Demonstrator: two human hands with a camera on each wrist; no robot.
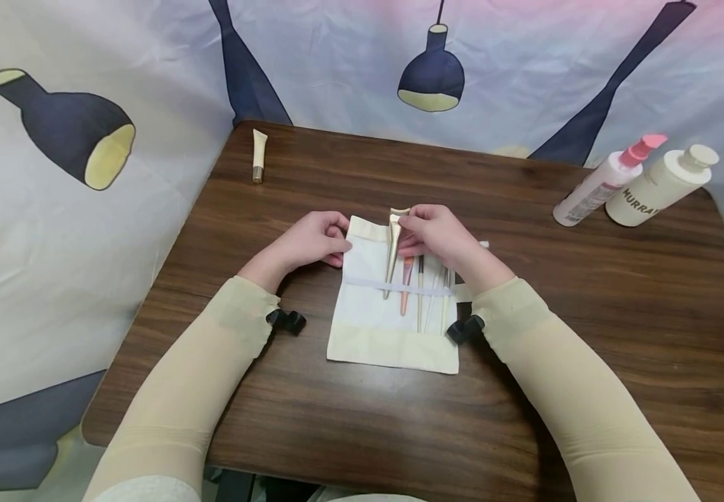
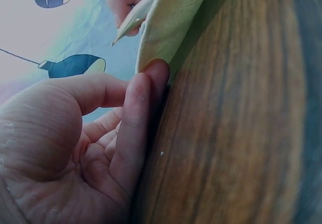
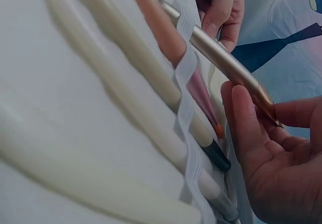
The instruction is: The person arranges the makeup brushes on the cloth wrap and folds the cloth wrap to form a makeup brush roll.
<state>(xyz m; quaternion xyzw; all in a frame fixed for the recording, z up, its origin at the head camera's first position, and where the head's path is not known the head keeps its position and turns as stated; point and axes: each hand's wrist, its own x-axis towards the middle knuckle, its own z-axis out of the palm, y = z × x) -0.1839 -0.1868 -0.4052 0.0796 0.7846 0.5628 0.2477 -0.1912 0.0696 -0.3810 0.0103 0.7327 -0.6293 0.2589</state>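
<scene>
A cream cloth brush roll [image 1: 393, 346] lies unfolded on the table, several brushes under its white elastic band [image 1: 368, 282]. My right hand [image 1: 435, 235] pinches the upper end of a gold tapered brush [image 1: 392, 254], whose lower end is under the band. In the right wrist view, thumb and fingers of my right hand [image 3: 282, 158] hold the metallic brush [image 3: 224, 58] beside a pink one [image 3: 201, 90]. My left hand [image 1: 312, 240] holds the roll's upper left edge; the left wrist view shows fingertips of my left hand [image 2: 75, 138] pinching the cloth edge [image 2: 168, 27].
A small cream tube [image 1: 259, 155] lies at the back left of the brown wooden table [image 1: 261, 404]. At the back right stand a pink-topped pump bottle [image 1: 597, 188] and a white bottle [image 1: 657, 188]. Behind the table hangs a printed curtain [image 1: 337, 63].
</scene>
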